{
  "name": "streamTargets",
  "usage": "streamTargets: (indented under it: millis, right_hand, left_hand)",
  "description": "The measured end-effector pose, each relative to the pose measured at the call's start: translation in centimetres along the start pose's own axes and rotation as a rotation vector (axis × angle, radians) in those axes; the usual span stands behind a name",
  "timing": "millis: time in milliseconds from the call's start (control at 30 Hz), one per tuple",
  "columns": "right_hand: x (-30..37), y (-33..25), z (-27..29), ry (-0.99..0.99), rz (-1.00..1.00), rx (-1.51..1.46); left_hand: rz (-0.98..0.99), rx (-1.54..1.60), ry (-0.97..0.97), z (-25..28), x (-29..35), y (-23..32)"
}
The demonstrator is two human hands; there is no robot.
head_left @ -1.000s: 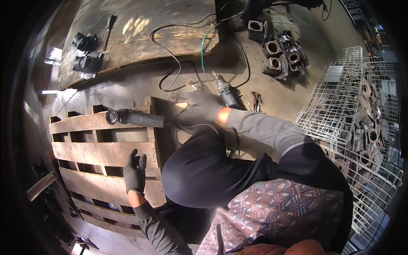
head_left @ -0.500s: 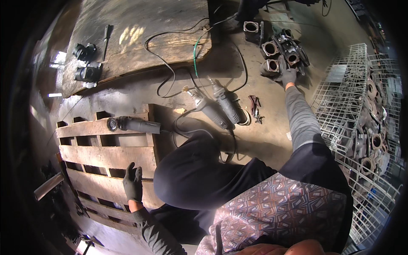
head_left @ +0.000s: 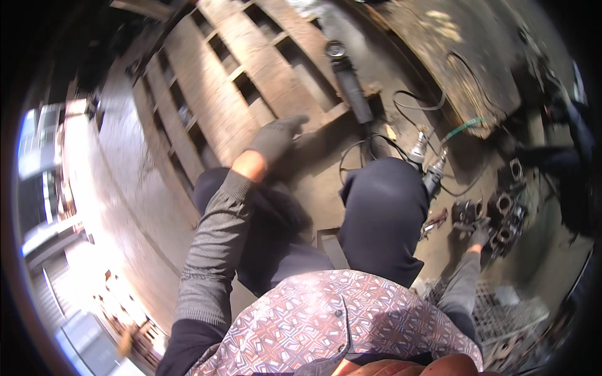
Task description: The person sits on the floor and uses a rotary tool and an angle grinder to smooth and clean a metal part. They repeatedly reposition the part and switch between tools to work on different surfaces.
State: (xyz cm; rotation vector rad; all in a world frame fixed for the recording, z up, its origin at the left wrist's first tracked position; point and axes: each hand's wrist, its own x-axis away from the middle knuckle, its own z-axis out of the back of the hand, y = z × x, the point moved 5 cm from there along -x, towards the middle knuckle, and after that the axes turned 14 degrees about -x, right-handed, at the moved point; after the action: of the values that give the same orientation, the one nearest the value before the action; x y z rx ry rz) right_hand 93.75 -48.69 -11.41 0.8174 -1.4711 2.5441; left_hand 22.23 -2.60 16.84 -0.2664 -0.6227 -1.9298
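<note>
My left hand (head_left: 274,139), in a dark grey glove, hovers by the edge of a wooden pallet (head_left: 233,93). Its fingers stretch out to the right and nothing is in them. Far off to the right, my right hand (head_left: 479,234), also gloved, has its fingers on a dark metal casting (head_left: 463,212) with a square flanged opening. The grip is small and partly blurred. More such castings (head_left: 503,203) are clustered beside it on the floor. A grey angle grinder (head_left: 352,91) lies across the pallet's corner.
Two corded grinding tools, one a grey straight grinder (head_left: 434,178), lie beyond my right knee. Black cables (head_left: 419,109) loop across the floor. A worn wooden board (head_left: 433,47) stands at the upper right. A wire basket (head_left: 511,311) is at the lower right.
The whole view has turned left, so the pallet now sits at the top and the castings at the right. My right hand stays at the castings; my left hand remains by the pallet.
</note>
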Motion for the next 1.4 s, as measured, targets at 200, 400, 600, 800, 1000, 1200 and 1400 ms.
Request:
streamTargets:
  millis: [200,400,600,800,1000,1200,1400]
  right_hand:
    - [12.0,-11.2,-9.7,-0.450,0.404,0.263]
    - [29.1,-24.8,-24.0,-0.740,0.779,0.404]
    - [45.2,-31.2,-40.8,-1.217,1.563,0.592]
    - [55.5,-25.9,-56.5,-1.665,1.662,0.641]
    - [59.9,-19.0,-60.1,-1.599,2.155,0.498]
    - [58.6,-17.5,-57.8,-1.704,1.926,0.534]
    - [54.1,-16.5,-57.2,-1.639,1.308,0.456]
  left_hand:
    - [0.096,-0.018,-0.017,6.3,4.2,-2.1]
    - [0.130,0.160,0.037,6.6,4.8,-9.1]
    - [-0.012,0.933,-0.207,-3.4,4.2,-12.6]
    - [0.377,1.678,-0.298,-9.6,1.6,-16.0]
    - [0.448,1.579,0.089,-12.3,2.8,-21.1]
    - [0.417,1.360,0.301,-12.5,4.8,-19.5]
    - [0.396,1.139,0.395,-15.1,6.7,-19.3]
